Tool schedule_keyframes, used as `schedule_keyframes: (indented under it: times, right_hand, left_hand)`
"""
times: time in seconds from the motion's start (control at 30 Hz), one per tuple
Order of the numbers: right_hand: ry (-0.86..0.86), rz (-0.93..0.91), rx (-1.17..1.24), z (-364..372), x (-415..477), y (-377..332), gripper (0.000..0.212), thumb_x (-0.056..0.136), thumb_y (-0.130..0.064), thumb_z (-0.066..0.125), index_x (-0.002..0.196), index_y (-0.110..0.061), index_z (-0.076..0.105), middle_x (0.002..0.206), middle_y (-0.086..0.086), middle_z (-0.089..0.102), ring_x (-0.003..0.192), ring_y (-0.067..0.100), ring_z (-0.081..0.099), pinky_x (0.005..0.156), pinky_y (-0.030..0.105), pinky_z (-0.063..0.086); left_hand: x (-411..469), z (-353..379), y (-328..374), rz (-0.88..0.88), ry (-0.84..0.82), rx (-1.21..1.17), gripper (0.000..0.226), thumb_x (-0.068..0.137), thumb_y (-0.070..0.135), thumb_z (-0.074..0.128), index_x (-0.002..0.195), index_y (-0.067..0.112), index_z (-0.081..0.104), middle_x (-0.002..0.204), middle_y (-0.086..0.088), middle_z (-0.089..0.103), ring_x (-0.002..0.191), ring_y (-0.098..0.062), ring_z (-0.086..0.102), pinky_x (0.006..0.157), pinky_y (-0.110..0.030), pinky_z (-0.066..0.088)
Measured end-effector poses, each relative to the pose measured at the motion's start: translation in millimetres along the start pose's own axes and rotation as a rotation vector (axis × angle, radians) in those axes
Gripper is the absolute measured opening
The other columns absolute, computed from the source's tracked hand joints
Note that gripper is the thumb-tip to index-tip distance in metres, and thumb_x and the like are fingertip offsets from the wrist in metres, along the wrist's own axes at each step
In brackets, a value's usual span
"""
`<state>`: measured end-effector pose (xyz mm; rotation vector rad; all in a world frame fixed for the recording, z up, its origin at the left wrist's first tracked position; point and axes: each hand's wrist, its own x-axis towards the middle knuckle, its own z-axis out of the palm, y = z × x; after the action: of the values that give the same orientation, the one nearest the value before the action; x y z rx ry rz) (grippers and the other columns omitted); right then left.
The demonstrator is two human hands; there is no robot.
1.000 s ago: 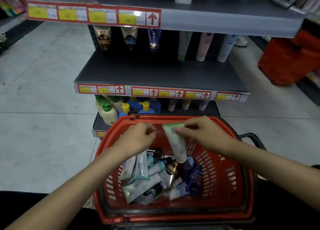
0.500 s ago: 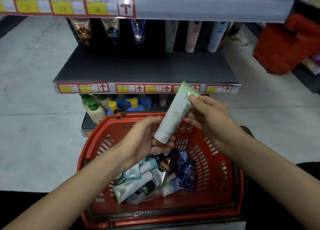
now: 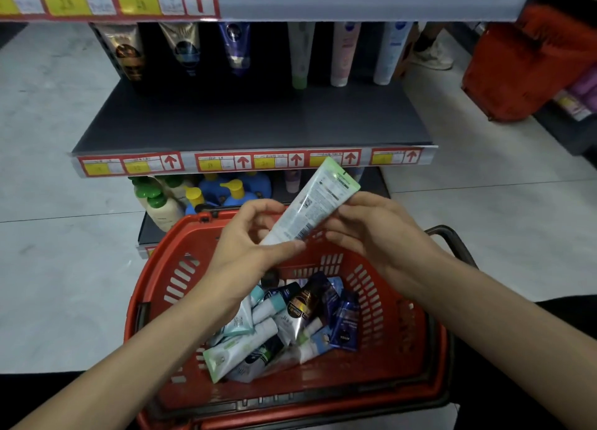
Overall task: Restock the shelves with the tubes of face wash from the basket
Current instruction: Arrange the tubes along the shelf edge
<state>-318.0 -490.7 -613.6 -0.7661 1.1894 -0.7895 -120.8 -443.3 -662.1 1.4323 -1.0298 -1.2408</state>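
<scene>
A white tube with a green crimped end (image 3: 315, 203) is held tilted above the red basket (image 3: 161, 284), its printed back facing me. My left hand (image 3: 252, 245) pinches its lower cap end. My right hand (image 3: 371, 232) grips the upper part from the right. Several more face wash tubes (image 3: 284, 326) lie piled in the basket's bottom. The dark middle shelf (image 3: 252, 122) in front holds a few tubes standing at its back, among them a white tube with a green cap (image 3: 300, 54).
Pump bottles (image 3: 161, 203) stand on the lowest shelf behind the basket. A red price strip (image 3: 252, 163) edges the middle shelf. Another red basket (image 3: 523, 70) sits at the right, and a person's shoe (image 3: 433, 54) shows beyond the shelf.
The tube has come up out of the basket and been turned in both hands so its printed back faces me. My view has moved closer to the shelf.
</scene>
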Motion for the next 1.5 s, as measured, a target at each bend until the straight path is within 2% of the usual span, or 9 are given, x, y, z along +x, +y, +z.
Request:
schedule_keyframes:
  times: [0.17, 0.53, 0.67, 0.8, 1.0, 1.17, 1.33, 1.43, 1.5]
  right_hand:
    - [-0.052, -0.006, -0.037, -1, 0, 1, 0.041, 0.101, 0.008, 0.043, 0.129, -0.010, 0.065, 0.111, 0.008, 0.079, 0.103, 0.019, 0.077, 0.093, 0.035, 0.059]
    - [-0.060, -0.143, -0.058, -6, -4, -4, 0.039, 0.090, 0.009, 0.062, 0.121, -0.015, 0.067, 0.111, 0.004, 0.079, 0.108, 0.024, 0.075, 0.091, 0.037, 0.058]
    - [-0.047, -0.189, -0.072, -8, -3, -5, 0.035, 0.086, 0.003, 0.072, 0.118, -0.011, 0.066, 0.104, 0.007, 0.080, 0.106, 0.035, 0.073, 0.085, 0.036, 0.058]
    - [-0.059, -0.198, -0.132, -7, -4, -1, 0.035, 0.087, -0.014, 0.078, 0.121, -0.018, 0.068, 0.105, 0.007, 0.079, 0.103, 0.029, 0.075, 0.096, 0.048, 0.058]
    - [-0.118, -0.281, -0.111, -12, -13, -7, 0.028, 0.090, -0.013, 0.076, 0.117, -0.018, 0.075, 0.104, 0.011, 0.079, 0.095, 0.026, 0.074, 0.086, 0.041, 0.056]
    - [-0.042, -0.365, -0.025, -24, -23, -8, 0.033, 0.083, -0.020, 0.086, 0.113, -0.016, 0.074, 0.109, 0.009, 0.078, 0.101, 0.032, 0.075, 0.088, 0.043, 0.060]
    - [0.059, -0.430, -0.018, -34, -26, -13, 0.036, 0.079, -0.015, 0.088, 0.112, -0.013, 0.072, 0.106, 0.005, 0.079, 0.100, 0.018, 0.076, 0.091, 0.036, 0.059]
    - [0.080, -0.451, 0.035, -41, -25, -20, 0.036, 0.079, -0.015, 0.089, 0.112, -0.013, 0.073, 0.106, 0.006, 0.079, 0.100, 0.023, 0.077, 0.095, 0.046, 0.059]
    - [0.082, -0.478, 0.063, -47, -23, -30, 0.036, 0.078, -0.014, 0.090, 0.110, -0.012, 0.073, 0.106, 0.008, 0.079, 0.101, 0.026, 0.076, 0.097, 0.051, 0.059]
  left_hand:
    - [-1, 6, 1, 0.079, 0.014, 0.139, 0.056, 0.070, 0.006, 0.095, 0.110, 0.032, 0.065, 0.089, 0.001, 0.052, 0.083, -0.014, 0.054, 0.070, -0.024, 0.050]
    - [1, 8, 10, -0.122, -0.079, -0.283, 0.032, 0.085, 0.012, 0.080, 0.115, 0.020, 0.073, 0.122, -0.010, 0.074, 0.105, -0.027, 0.074, 0.092, -0.046, 0.058]
    - [1, 13, 21, -0.206, -0.128, -0.486, 0.034, 0.091, 0.019, 0.068, 0.125, 0.015, 0.072, 0.106, -0.006, 0.075, 0.092, -0.026, 0.070, 0.085, -0.039, 0.057]
    - [1, 25, 32, -0.210, -0.160, -0.526, 0.047, 0.099, 0.031, 0.058, 0.137, 0.003, 0.064, 0.104, -0.011, 0.069, 0.087, -0.023, 0.066, 0.080, -0.036, 0.052]
    - [-1, 47, 49, -0.158, -0.211, -0.556, 0.048, 0.108, 0.039, 0.047, 0.126, 0.004, 0.074, 0.088, -0.012, 0.063, 0.075, -0.019, 0.060, 0.071, -0.033, 0.050]
    - [2, 67, 52, -0.105, -0.203, -0.344, 0.048, 0.111, 0.046, 0.042, 0.126, 0.013, 0.074, 0.084, -0.010, 0.066, 0.072, -0.020, 0.062, 0.067, -0.032, 0.053]
    - [7, 86, 53, 0.091, -0.116, 0.003, 0.036, 0.113, 0.038, 0.041, 0.124, 0.034, 0.075, 0.116, 0.009, 0.079, 0.111, -0.008, 0.072, 0.102, -0.035, 0.054]
    - [9, 93, 67, 0.180, -0.045, 0.019, 0.026, 0.112, 0.028, 0.048, 0.119, 0.026, 0.074, 0.109, 0.005, 0.080, 0.104, -0.014, 0.075, 0.085, -0.026, 0.059]
    - [13, 96, 81, 0.247, -0.005, 0.051, 0.019, 0.109, 0.024, 0.055, 0.113, 0.020, 0.073, 0.103, -0.004, 0.078, 0.098, -0.028, 0.075, 0.077, -0.036, 0.062]
